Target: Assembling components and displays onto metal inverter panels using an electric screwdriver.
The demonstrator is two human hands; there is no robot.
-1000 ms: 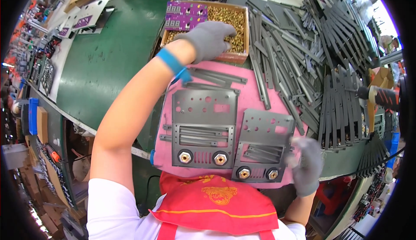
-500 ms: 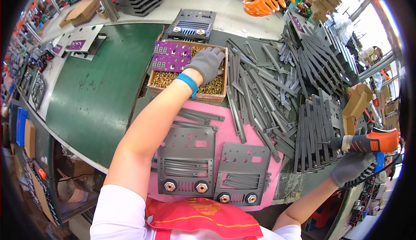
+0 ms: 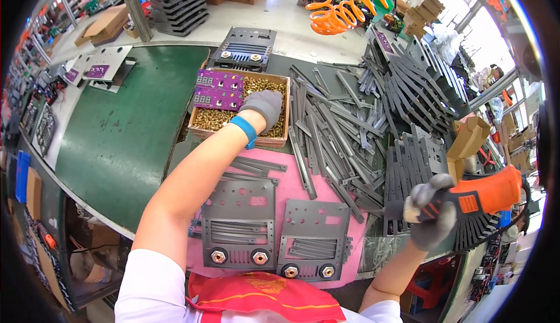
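My left hand (image 3: 265, 107), in a grey glove with a blue band at the wrist, is in the cardboard box (image 3: 286, 110) of small brass screws (image 3: 213, 120). Its fingers are curled closed; whatever they hold is hidden. Two purple circuit boards (image 3: 219, 98) lie on the screws beside it. My right hand (image 3: 434, 224), also gloved in grey, is wrapped round an orange and black power screwdriver (image 3: 481, 195), its tip toward the left. Below the box, two dark metal panels (image 3: 242, 200) with brass-centred hex fittings lie on a pink mat (image 3: 294, 177), loose strips resting on them.
Loose dark metal strips (image 3: 335, 130) are heaped right of the box, with stacked slotted panels (image 3: 417, 92) beyond. Another panel assembly (image 3: 245, 46) stands behind the box. An orange coiled hose (image 3: 335, 20) hangs overhead. The green bench top (image 3: 128, 125) spreads left.
My left hand's spread fingers have curled closed among the screws. My right hand has brought the screwdriver leftward and nearer, now gripping round its body. The whole view has shifted slightly.
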